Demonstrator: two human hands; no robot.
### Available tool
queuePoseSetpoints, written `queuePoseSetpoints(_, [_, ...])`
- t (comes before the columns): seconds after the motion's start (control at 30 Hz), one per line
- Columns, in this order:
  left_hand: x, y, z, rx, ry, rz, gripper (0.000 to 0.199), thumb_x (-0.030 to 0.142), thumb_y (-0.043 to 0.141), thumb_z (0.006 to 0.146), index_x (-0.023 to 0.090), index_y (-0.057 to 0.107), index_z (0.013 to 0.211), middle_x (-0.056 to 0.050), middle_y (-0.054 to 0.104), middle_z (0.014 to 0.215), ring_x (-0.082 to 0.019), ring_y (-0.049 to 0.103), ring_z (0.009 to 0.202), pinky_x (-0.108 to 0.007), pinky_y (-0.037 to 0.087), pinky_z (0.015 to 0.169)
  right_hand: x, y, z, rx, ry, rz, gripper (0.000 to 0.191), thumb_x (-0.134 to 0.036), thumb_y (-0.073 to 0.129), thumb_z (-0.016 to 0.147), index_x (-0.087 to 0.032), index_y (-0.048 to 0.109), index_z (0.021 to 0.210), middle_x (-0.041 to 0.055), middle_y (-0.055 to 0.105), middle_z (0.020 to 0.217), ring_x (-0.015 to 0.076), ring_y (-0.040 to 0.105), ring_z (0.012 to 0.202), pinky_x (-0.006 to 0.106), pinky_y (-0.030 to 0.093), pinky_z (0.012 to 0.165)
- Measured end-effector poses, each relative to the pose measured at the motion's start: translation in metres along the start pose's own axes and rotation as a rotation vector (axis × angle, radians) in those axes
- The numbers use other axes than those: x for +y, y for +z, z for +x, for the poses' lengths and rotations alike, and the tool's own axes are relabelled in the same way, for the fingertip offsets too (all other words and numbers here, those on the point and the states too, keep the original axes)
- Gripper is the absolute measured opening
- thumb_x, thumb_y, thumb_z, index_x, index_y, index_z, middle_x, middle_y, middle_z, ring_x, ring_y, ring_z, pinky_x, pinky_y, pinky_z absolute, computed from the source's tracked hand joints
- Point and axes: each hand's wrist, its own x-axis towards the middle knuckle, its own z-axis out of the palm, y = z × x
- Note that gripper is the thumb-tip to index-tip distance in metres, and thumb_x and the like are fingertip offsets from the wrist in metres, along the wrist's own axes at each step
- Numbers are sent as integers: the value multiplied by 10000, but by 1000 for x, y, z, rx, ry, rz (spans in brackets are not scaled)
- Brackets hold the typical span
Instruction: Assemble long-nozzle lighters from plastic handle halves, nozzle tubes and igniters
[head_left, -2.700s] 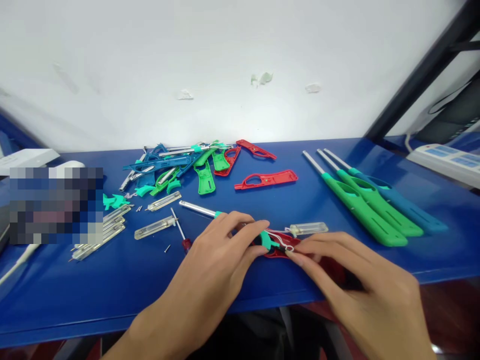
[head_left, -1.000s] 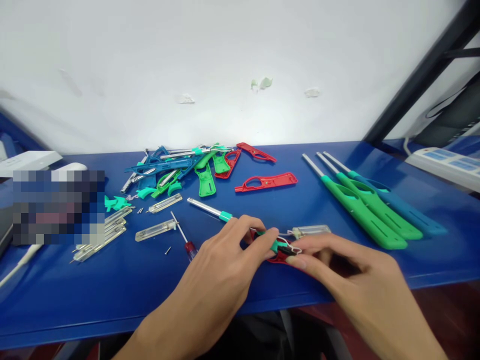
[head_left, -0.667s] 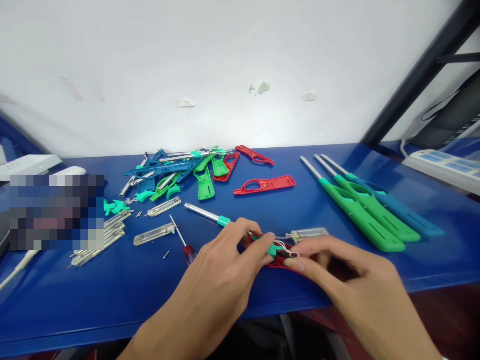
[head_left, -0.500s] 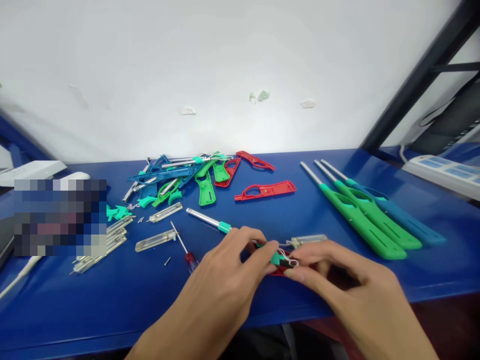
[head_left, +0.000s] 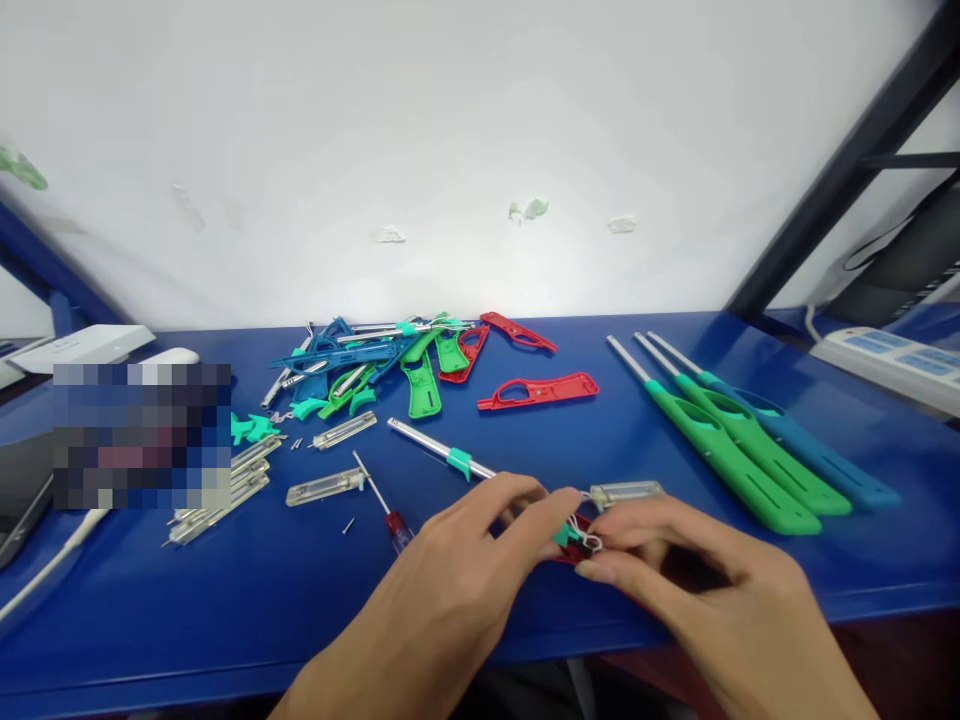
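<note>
Between your left grip [head_left: 484, 565], clasping it likely for steadiness, and right grip [head_left: 697, 560], pinching white wire [head_left: 597, 543], lay the red shell [head_left: 573, 554].

On the table [head_left: 225, 620], a screwdriver [head_left: 396, 524] lies left of the hands [head_left: 480, 565] — three lighters [head_left: 784, 458] to their right.

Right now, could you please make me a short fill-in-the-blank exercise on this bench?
Between the left hand and right hand shows a shell coloured ____.
The looped wire there is ____.
Of three lighters lying side by side, two are green and one ____.
The screwdriver lies nearer the ____ hand.

red; white; blue; left
</note>
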Motion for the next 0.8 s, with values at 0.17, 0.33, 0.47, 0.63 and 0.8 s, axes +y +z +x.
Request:
queuePoseSetpoints(0.17, [0,3,1,-10,-25,-47,549,21,463,1036,262,425,1528,-74,588,1423,-184,587,1291,-308,531,1097,6,-5,-4,-64,-5,-23,80,-327,888,717,-292,821,744,-23,803,746,188,768,620,184,628,590])
queuePoseSetpoints(0.33, [-1,4,1,-4,-54,-49,519,42,456,1050,273,442,1515,-76,572,1443,-187,597,1289,-306,536,1076,8,-6,-3,-49,-18,-17,46,-322,868,731,-297,832,745,-25,809,751,181,757,586,180,619,544])
queuePoseSetpoints(0.47, [0,1,0,-24,-30,-51,507,38,445,1055,268,447,1507,-60,576,1445,-177,586,1300,-303,517,1107,3,-3,-2,2,-23,13,63,-330,879,675,-303,824,691,-30,807,716,174,756,559,149,603,530])
queuePoseSetpoints(0.63, [4,-2,1,-50,-13,-59,524,9,398,1048,264,446,1504,-42,571,1430,-151,580,1285,-285,501,1126,2,-2,-4,-1,-18,2,62,-341,876,700,-324,818,689,-55,816,745,152,776,613,102,593,596])
queuePoseSetpoints(0.8, [5,-2,2,-10,9,-96,580,-33,439,1017,280,454,1505,-24,571,1421,-132,598,1264,-240,500,1117,4,-3,-5,-19,-17,-4,43,-365,873,730,-358,844,760,-71,830,786,150,791,647,93,598,638])
